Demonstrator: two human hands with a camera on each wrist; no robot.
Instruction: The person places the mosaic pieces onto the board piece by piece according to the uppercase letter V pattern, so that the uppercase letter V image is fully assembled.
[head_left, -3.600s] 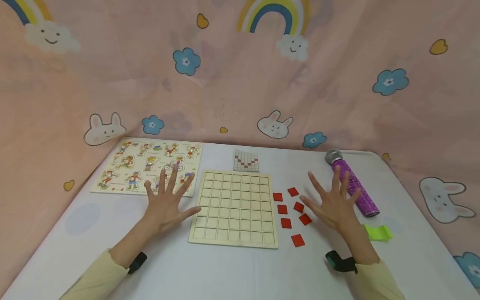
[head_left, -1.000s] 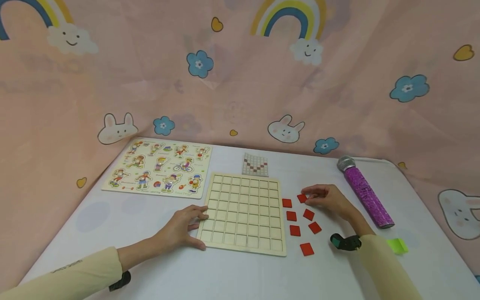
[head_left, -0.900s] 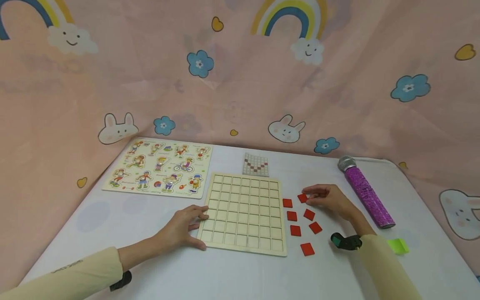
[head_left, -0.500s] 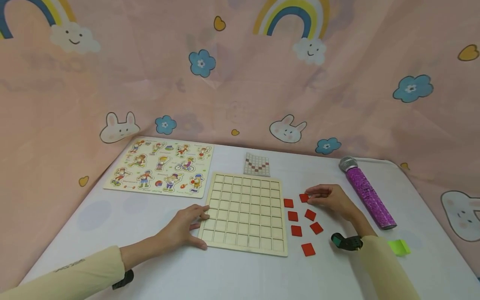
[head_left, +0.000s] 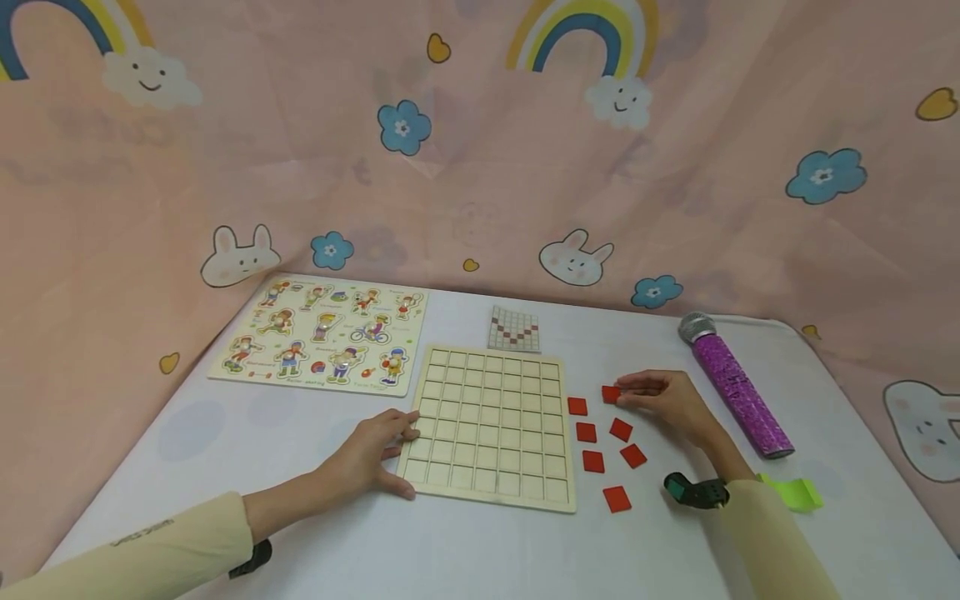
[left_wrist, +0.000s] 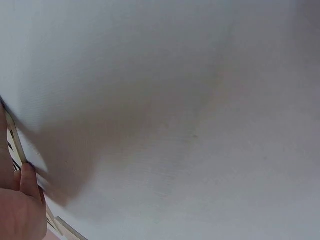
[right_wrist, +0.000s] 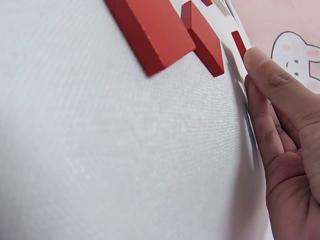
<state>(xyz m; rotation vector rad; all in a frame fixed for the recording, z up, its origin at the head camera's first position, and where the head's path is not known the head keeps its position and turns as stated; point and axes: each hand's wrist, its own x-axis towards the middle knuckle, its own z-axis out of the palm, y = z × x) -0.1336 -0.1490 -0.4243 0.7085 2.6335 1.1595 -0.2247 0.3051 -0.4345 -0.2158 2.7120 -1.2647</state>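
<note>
Head view: left hand [head_left: 366, 455] rests relaxed fingers against the wooden grid board [head_left: 487, 414]; right of it, the right hand [head_left: 671, 403] pinches a red square tile [head_left: 609, 395]. Left wrist: fingers touch the board's edge. Right wrist: fingers grip the tile.

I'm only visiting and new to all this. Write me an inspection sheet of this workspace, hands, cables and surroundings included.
Surface: table covered in white cloth.
Things in use: square pale wooden grid board; seven flat red square tiles to its right; small gridded card with a red V pattern behind it.
Clutter: pale puzzle board with cartoon figures, glittery purple microphone with silver head, bright green strip.
Left hand: touches the grid board's left edge.
Right hand: pinches one tile; whether lifted, unclear.
Cables: nothing seen.
Surroundings: pink cloth backdrop printed with rainbows, flowers and rabbits.
</note>
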